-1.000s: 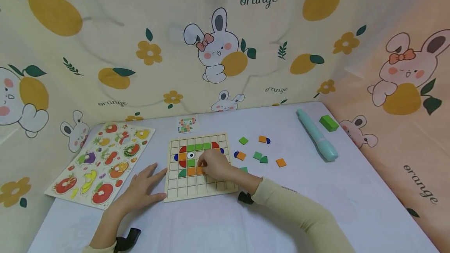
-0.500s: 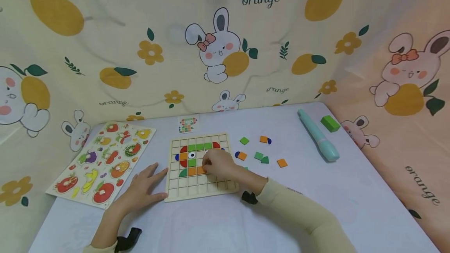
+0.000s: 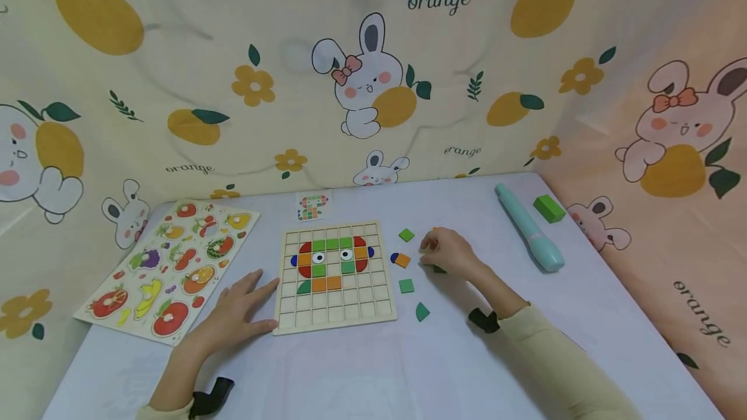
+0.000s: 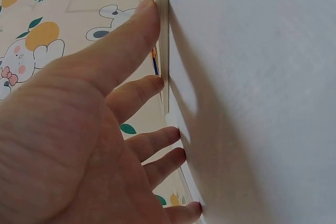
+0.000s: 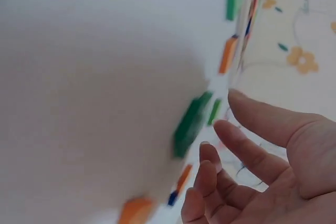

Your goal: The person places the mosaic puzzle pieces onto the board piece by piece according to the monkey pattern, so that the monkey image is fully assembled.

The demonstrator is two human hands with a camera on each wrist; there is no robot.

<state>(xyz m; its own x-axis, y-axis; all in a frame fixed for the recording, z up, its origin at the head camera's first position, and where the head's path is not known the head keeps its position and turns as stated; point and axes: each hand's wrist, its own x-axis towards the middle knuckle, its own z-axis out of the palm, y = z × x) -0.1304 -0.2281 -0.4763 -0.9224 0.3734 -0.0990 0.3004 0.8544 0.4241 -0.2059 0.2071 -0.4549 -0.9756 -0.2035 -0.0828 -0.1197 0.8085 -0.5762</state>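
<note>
My left hand [image 3: 236, 310] lies spread on the table, its thumb and index fingertip against the edge of the wooden grid board [image 3: 362, 306]. On the board, red, green, orange and blue pieces with two round eye pieces [image 3: 347, 255] form a face-like pattern. To the right, my right hand [image 3: 449, 253] hovers low over loose pieces and partly covers them. In the right wrist view its thumb and fingers are apart with nothing between them, just beside some green pieces [image 5: 190, 124]. Nearby lie an orange square [image 3: 403, 260] and a green quarter-round piece [image 3: 422, 312].
A fruit picture board [image 3: 131, 284] lies at the left. Behind the grid board sits a small pattern card [image 3: 312, 206]. At the back right are a teal stick with a thick rounded end [image 3: 531, 232] and a green block [image 3: 549, 209]. A patterned cloth hangs behind the table.
My right hand has left the grid board and moved right to the loose pieces, uncovering the right eye piece and a green square below it. My left hand stays put.
</note>
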